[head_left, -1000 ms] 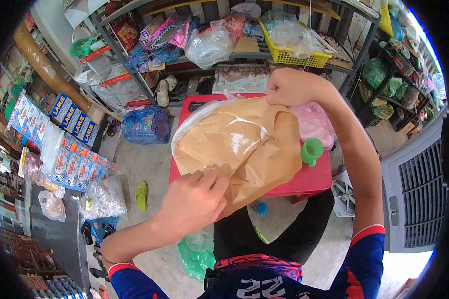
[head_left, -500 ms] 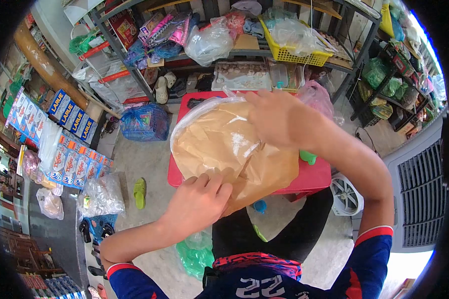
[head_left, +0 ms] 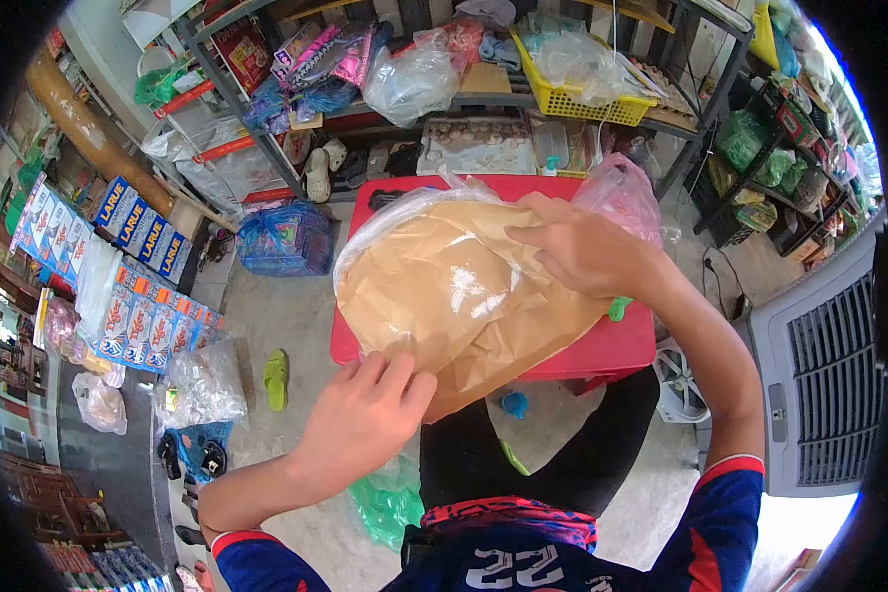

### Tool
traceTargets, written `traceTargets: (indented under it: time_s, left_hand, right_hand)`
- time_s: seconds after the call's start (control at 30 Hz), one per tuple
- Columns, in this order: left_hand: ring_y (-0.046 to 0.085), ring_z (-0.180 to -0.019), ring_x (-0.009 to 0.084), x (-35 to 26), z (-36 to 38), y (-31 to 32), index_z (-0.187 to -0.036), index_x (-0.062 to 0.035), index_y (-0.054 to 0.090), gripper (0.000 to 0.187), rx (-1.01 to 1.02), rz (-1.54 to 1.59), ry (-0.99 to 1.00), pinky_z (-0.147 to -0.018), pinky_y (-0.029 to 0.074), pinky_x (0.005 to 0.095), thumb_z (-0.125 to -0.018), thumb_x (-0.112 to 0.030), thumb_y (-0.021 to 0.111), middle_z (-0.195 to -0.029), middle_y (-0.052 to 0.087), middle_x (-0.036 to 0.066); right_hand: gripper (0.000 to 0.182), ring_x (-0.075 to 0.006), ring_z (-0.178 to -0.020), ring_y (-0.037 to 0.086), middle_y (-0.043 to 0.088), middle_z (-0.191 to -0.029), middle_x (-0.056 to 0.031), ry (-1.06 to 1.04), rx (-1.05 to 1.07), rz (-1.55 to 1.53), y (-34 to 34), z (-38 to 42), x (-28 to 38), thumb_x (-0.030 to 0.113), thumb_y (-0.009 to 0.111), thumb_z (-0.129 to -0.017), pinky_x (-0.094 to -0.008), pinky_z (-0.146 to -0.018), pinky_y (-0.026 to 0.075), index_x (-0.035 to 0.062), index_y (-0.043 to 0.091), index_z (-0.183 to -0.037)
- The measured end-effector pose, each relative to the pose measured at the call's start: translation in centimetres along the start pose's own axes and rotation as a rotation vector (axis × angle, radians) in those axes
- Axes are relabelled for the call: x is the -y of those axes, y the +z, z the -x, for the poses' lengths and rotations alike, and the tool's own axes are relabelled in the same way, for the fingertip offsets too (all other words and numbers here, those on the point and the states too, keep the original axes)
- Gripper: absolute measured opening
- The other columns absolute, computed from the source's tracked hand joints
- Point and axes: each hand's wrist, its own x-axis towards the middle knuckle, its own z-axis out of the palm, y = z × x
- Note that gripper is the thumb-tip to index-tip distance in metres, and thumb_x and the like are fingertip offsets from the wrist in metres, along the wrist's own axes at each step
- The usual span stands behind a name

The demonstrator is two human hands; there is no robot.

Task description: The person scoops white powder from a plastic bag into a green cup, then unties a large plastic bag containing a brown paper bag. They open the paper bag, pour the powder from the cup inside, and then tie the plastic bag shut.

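Note:
Crumpled brown paper (head_left: 419, 286) with white powdery patches spreads over a red table (head_left: 602, 350). Whitish clear plastic (head_left: 365, 229) rims its far and left edges. My left hand (head_left: 370, 409) is closed on the paper's near left edge, with the fingertips folded over it. At the far right edge, my right hand (head_left: 597, 247) grips the paper, its index finger stretched across the top. A pink plastic bag (head_left: 622, 202) lies just beyond that hand. Part of a green object (head_left: 619, 309) shows by the paper's right edge. What lies under the paper is hidden.
Behind the table stands a metal shelf with plastic bags and a yellow basket (head_left: 587, 104). A blue bagged bundle (head_left: 284, 240) and a green slipper (head_left: 276, 380) are on the floor to the left. An air cooler (head_left: 829, 365) stands at right.
My right hand has shifted right and slightly nearer, drawing the paper's right side outward. My left hand has moved slightly left and down, and the paper lies more spread.

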Motion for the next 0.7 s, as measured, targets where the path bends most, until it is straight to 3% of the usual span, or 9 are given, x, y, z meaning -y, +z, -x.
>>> traceTargets:
  time_s: [0.2, 0.3, 0.6, 0.7]
  left_hand:
    - [0.064, -0.084, 0.022, 0.2, 0.2, -1.0, -0.092, -0.0089, 0.058, 0.023, -0.007, 0.003, -0.035, -0.064, 0.056, 0.036, -0.077, -0.014, 0.074, -0.093, 0.053, 0.007]
    - [0.064, -0.084, 0.0219, 0.4, 0.3, -1.8, -0.093, -0.0091, 0.059, 0.025, 0.003, 0.021, -0.045, -0.063, 0.056, 0.0367, -0.077, -0.015, 0.076, -0.093, 0.053, 0.007]
    - [0.064, -0.084, 0.0247, 1.4, 0.9, -2.5, -0.092, -0.0078, 0.059, 0.023, 0.005, 0.089, -0.07, -0.07, 0.056, 0.0385, -0.079, -0.012, 0.078, -0.092, 0.055, 0.008]
    - [0.064, -0.085, 0.0258, 1.4, 0.8, -2.5, -0.093, -0.0074, 0.06, 0.023, 0.023, 0.101, -0.067, -0.071, 0.056, 0.0393, -0.079, -0.011, 0.078, -0.092, 0.055, 0.008]
  right_hand:
    - [0.039, -0.0421, -0.132, 0.061, 0.057, -0.148, -0.0234, -0.041, 0.018, -0.085, -1.0, 0.1, -0.5, 0.006, 0.064, -0.094, -0.0479, -0.113, 0.049, -0.0016, 0.071, -0.132]
    - [0.038, -0.0438, -0.131, 0.062, 0.058, -0.148, -0.0276, -0.104, 0.039, -0.112, -1.8, -0.1, -1.2, 0.006, 0.062, -0.095, -0.0485, -0.112, 0.051, -0.0012, 0.073, -0.131]
    - [0.037, -0.0439, -0.133, 0.061, 0.057, -0.154, -0.0253, -0.102, 0.091, -0.218, -1.7, -0.4, -2.9, 0.008, 0.062, -0.097, -0.0482, -0.115, 0.048, -0.0035, 0.072, -0.13]
    - [0.039, -0.0435, -0.134, 0.06, 0.057, -0.153, -0.0256, -0.119, 0.073, -0.098, -2.2, 0.3, -1.7, 0.009, 0.061, -0.095, -0.0478, -0.115, 0.048, -0.0027, 0.072, -0.131]
